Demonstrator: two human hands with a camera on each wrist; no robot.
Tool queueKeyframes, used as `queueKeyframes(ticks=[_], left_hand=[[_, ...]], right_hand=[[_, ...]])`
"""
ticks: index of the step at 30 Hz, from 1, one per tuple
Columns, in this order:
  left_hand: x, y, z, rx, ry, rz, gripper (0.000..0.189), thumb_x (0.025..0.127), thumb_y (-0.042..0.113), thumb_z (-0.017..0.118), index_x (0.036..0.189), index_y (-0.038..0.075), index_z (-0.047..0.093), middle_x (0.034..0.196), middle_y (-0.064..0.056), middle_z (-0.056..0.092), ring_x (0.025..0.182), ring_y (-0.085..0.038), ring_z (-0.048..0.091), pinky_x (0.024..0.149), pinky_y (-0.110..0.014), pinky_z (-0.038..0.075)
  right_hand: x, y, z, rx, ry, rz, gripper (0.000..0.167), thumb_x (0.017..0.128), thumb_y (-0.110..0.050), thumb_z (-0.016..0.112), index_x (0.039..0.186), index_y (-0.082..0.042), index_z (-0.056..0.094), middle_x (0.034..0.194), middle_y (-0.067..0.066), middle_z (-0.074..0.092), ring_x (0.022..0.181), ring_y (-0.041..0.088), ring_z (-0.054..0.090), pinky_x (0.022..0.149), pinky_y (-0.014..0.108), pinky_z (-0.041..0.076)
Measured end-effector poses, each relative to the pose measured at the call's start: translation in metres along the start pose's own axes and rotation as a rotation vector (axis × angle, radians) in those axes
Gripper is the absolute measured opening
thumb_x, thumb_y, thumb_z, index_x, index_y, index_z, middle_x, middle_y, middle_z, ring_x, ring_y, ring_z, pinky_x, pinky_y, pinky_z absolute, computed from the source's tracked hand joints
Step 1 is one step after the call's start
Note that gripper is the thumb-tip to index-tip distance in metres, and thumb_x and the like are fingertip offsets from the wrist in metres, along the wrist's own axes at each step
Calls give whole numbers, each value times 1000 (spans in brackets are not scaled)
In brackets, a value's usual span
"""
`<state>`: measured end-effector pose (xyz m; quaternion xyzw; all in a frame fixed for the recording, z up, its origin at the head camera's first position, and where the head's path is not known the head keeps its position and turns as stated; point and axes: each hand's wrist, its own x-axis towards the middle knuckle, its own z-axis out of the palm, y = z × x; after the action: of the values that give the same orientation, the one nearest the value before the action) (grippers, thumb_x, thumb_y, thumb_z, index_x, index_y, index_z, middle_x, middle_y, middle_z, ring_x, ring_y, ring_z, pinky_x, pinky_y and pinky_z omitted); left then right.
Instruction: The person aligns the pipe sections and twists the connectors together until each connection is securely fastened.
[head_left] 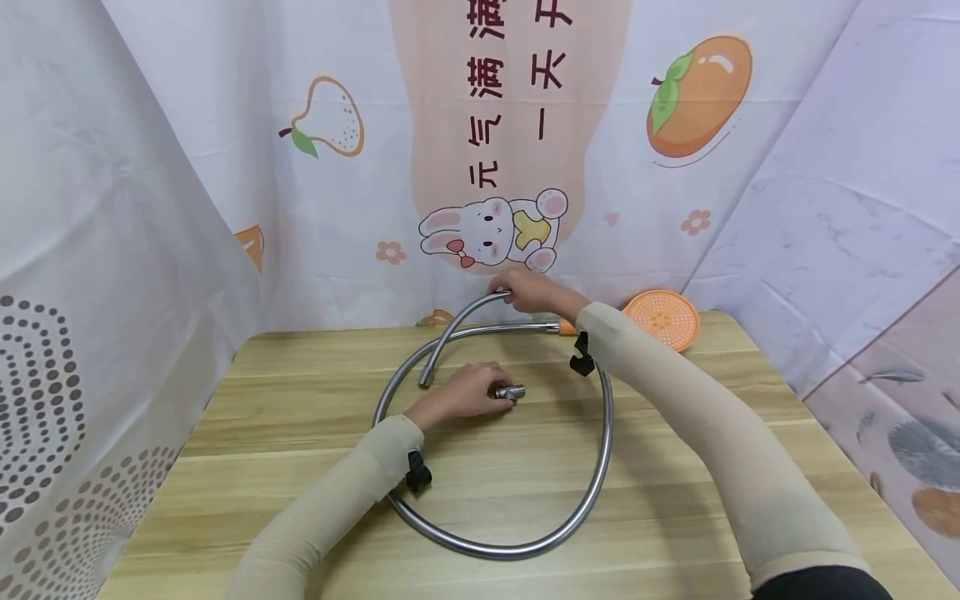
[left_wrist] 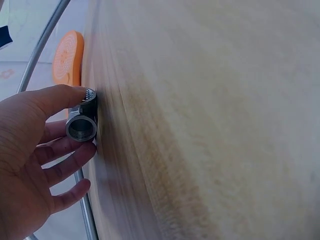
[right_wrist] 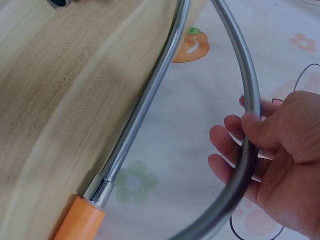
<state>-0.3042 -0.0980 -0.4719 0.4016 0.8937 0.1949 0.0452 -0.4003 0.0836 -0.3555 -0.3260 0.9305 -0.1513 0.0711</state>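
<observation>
A long silver shower hose (head_left: 517, 552) lies in a big loop on the table. One end of it joins an orange shower head (head_left: 660, 321) at the back right. My right hand (head_left: 536, 292) grips the raised part of the hose near its other end, with thumb and fingers round it in the right wrist view (right_wrist: 242, 170). That free end, a metal nut (head_left: 427, 377), hangs to the left. Inside the loop, my left hand (head_left: 471, 390) pinches a small metal pipe fitting (left_wrist: 81, 128) close to the tabletop. Its round threaded opening shows in the left wrist view.
Light wood-grain tabletop (head_left: 277, 417) lies under everything. Printed cloth (head_left: 337, 217) hangs along the back edge and both sides. My right forearm passes over the hose and part of the orange handle (head_left: 567, 327).
</observation>
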Motion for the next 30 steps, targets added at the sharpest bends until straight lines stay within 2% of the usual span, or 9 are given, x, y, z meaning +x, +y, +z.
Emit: queueKeyframes(ticks=[3,6,8,11,15,19,23,27,30], left_hand=[[0,2,0,-4,-5,2,30,92,30,76,116,12,74,106,-1,69,90,-11,62,84,-32,52],[0,4,0,4,-17,-2,33,92,30,76,119,11,73,110,-2,69,94,-12,63,87,-33,52],[1,5,-1,6,-25,-8,35,91,30,77,120,11,73,111,-2,69,97,-13,64,88,-34,53],[3,7,-1,2,-35,-21,36,90,30,79,120,11,72,113,-3,69,100,-15,65,91,-35,52],[4,9,1,7,-35,-43,38,90,31,79,120,9,72,116,-5,69,103,-18,65,94,-38,52],[5,11,2,27,-24,-52,37,91,30,77,121,8,72,116,-8,69,103,-19,65,95,-40,52],[4,13,4,53,-27,-49,36,92,31,77,120,9,72,111,-6,68,98,-18,63,90,-38,51],[4,14,4,73,-22,-43,37,91,31,77,120,9,73,110,-6,68,96,-18,64,85,-36,51],[5,14,4,78,-7,-43,36,90,31,78,120,10,73,109,-6,68,95,-19,64,83,-35,51]], right_hand=[[-5,3,-1,64,4,14,32,91,13,53,117,3,69,113,20,69,98,26,61,91,40,52],[-10,7,-2,177,7,-5,31,88,15,50,112,5,68,100,18,67,86,22,57,77,33,50],[-13,10,-5,235,22,-30,23,91,10,53,107,3,67,91,13,65,80,20,54,71,29,47],[-18,10,-12,299,54,-39,5,94,-2,65,99,-1,67,80,5,59,72,16,49,65,26,41],[-23,4,-20,307,115,-30,18,90,-17,79,89,-5,66,72,0,56,67,14,45,62,25,38],[-24,-1,-27,270,190,-13,26,87,-24,83,82,-8,63,71,-1,51,67,15,44,63,26,36],[-27,-5,-31,239,245,-36,23,89,-22,81,86,-7,64,73,1,52,70,16,45,64,27,36],[-31,-9,-38,253,304,-62,14,94,-15,74,102,-3,73,77,7,63,69,17,52,63,26,41],[-35,-11,-43,271,363,-47,19,96,-8,70,114,-7,76,83,11,67,68,18,55,61,26,43]])
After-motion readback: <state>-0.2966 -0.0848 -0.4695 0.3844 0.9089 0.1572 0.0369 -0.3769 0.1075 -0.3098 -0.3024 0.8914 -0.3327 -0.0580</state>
